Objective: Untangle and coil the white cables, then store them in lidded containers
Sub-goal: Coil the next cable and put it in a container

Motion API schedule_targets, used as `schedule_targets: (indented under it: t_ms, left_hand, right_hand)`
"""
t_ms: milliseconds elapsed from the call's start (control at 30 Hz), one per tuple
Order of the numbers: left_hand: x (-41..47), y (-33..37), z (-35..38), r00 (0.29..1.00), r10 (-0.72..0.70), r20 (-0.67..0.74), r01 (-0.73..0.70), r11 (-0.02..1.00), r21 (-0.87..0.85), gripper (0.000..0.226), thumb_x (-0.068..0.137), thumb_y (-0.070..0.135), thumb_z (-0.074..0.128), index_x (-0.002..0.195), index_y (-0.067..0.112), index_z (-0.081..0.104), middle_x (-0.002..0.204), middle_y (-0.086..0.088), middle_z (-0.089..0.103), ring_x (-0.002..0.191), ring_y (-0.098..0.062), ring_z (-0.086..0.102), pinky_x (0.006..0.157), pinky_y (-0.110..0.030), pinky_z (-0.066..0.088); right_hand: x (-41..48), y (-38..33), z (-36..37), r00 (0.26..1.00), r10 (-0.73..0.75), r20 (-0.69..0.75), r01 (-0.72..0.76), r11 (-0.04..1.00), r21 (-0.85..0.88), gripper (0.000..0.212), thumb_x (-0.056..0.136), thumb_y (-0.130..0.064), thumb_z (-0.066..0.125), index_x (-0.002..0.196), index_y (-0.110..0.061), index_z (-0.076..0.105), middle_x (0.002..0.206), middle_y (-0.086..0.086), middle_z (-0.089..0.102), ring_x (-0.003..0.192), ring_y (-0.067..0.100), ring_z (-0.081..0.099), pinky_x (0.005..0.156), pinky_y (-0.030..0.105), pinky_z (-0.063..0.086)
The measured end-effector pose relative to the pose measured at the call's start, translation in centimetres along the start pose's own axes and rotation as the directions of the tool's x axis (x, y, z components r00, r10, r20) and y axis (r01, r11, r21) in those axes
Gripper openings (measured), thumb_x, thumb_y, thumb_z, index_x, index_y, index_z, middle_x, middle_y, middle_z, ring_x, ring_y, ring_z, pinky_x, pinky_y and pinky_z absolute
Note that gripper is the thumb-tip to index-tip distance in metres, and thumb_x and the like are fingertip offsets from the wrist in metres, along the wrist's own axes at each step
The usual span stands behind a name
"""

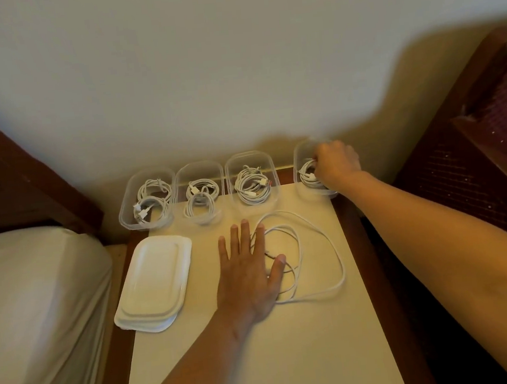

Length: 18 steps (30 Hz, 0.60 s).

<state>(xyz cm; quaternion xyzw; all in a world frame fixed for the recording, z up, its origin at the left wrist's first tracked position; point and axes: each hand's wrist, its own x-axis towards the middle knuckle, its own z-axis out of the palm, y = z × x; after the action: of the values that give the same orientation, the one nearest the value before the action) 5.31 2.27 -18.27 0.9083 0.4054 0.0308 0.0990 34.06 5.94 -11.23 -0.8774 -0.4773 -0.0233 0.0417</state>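
While my right hand (337,163) is sunk in the rightmost clear plastic tub (302,156), fingers curled round the coiled white cable (308,178) inside, my left hand (248,279) lies flat and released on the loose white cable (298,251), fingers straight and spread, pinning a few strands under palm and thumb. That loose cable is what the next move turns on, as I judge it. It sprawls in slack overlapping loops from beneath the left hand out toward the right. Its longer run slants from the far middle of the cream tabletop (262,361) to the near right, between my two forearms. The left hand touches it and is clearly the nearer; the right is well apart at the back edge and would have to draw toward me to help. Three more clear plastic tubs (183,180) stand in a row left of the first, each holding white coils, none lidded. A stack of white rounded-rectangle lids (152,279) sits just beside the left hand, on its left. Beyond the tabletop I see a bed with pale sheets (34,305) on the left, a plain cream wall (203,72) behind, and dark wood furniture with maroon padding (488,138) on the right.
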Motion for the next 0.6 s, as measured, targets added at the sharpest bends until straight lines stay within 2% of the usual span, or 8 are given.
schedule_targets:
  t_ms: [133, 267, 367, 400, 467, 533, 600]
  left_hand:
    - [0.0, 0.0, -0.1, 1.000, -0.003, 0.006, 0.003, 1.000, 0.000, 0.078, 0.099, 0.069, 0.009, 0.165, 0.028, 0.004, 0.173, -0.003, -0.011, 0.159, -0.024, -0.014, 0.127, -0.053, -0.003]
    - [0.0, 0.0, -0.2, 1.000, -0.003, 0.003, 0.003, 1.000, -0.002, 0.078, 0.099, 0.069, 0.010, 0.165, 0.028, 0.005, 0.173, -0.004, -0.009, 0.159, -0.025, -0.013, 0.127, -0.052, -0.003]
    - [-0.1, 0.0, -0.1, 1.000, -0.003, -0.001, 0.003, 1.000, 0.000, 0.077, 0.100, 0.068, 0.011, 0.165, 0.028, 0.005, 0.173, -0.003, -0.009, 0.159, -0.024, -0.013, 0.127, -0.052, -0.003]
    - [-0.1, 0.0, -0.1, 1.000, -0.002, -0.002, 0.002, 1.000, -0.001, 0.077, 0.100, 0.068, 0.011, 0.165, 0.028, 0.005, 0.173, -0.003, -0.009, 0.159, -0.024, -0.013, 0.127, -0.052, -0.003]
    - [-0.1, 0.0, -0.1, 1.000, -0.001, -0.007, 0.001, 1.000, -0.002, 0.077, 0.100, 0.069, 0.012, 0.165, 0.028, 0.006, 0.174, -0.003, -0.008, 0.159, -0.024, -0.012, 0.127, -0.052, -0.002]
    - [-0.1, 0.0, -0.1, 1.000, -0.002, -0.010, 0.002, 1.000, -0.003, 0.077, 0.100, 0.068, 0.012, 0.165, 0.028, 0.006, 0.174, -0.003, -0.008, 0.159, -0.024, -0.012, 0.128, -0.052, -0.002]
    - [-0.1, 0.0, 0.0, 1.000, -0.003, -0.012, 0.003, 1.000, -0.008, 0.077, 0.100, 0.068, 0.013, 0.165, 0.028, 0.007, 0.174, -0.003, -0.007, 0.159, -0.024, -0.011, 0.128, -0.053, -0.002]
  right_hand:
    - [0.0, 0.2, -0.5, 0.999, -0.038, 0.036, 0.039, 0.999, -0.027, 0.021, 0.098, -0.024, 0.064, 0.113, -0.013, 0.073, 0.111, 0.012, 0.070, 0.103, 0.032, 0.064, 0.087, 0.040, 0.050]
    - [0.0, 1.0, -0.3, 0.991, -0.109, 0.079, 0.114, 0.992, -0.060, 0.031, 0.104, -0.035, 0.049, 0.102, -0.013, 0.070, 0.112, 0.011, 0.067, 0.098, 0.026, 0.052, 0.095, 0.043, 0.041]
    - [-0.2, 1.6, -0.3, 0.988, -0.152, 0.009, 0.152, 0.988, 0.031, 0.044, 0.105, -0.037, 0.036, 0.115, -0.011, 0.071, 0.127, 0.012, 0.063, 0.118, 0.029, 0.052, 0.102, 0.047, 0.040]
    - [-0.4, 1.8, -0.5, 0.991, -0.126, -0.048, 0.130, 0.985, 0.110, 0.044, 0.105, -0.035, 0.036, 0.122, -0.011, 0.069, 0.133, 0.012, 0.060, 0.123, 0.030, 0.050, 0.104, 0.048, 0.040]
    - [-0.7, 2.1, -0.6, 0.990, 0.058, -0.131, -0.017, 0.956, 0.294, 0.039, 0.105, -0.027, 0.040, 0.129, -0.008, 0.063, 0.137, 0.014, 0.055, 0.128, 0.032, 0.047, 0.105, 0.048, 0.042]
    - [-1.0, 2.2, -0.5, 0.956, 0.290, -0.054, -0.231, 0.850, 0.473, 0.034, 0.102, -0.021, 0.046, 0.128, -0.004, 0.061, 0.135, 0.015, 0.053, 0.124, 0.033, 0.051, 0.103, 0.048, 0.049]
    - [-1.4, 2.2, -0.2, 0.920, 0.384, 0.075, -0.349, 0.719, 0.601, 0.030, 0.100, -0.016, 0.053, 0.126, -0.004, 0.062, 0.126, 0.010, 0.058, 0.108, 0.028, 0.061, 0.092, 0.044, 0.057]
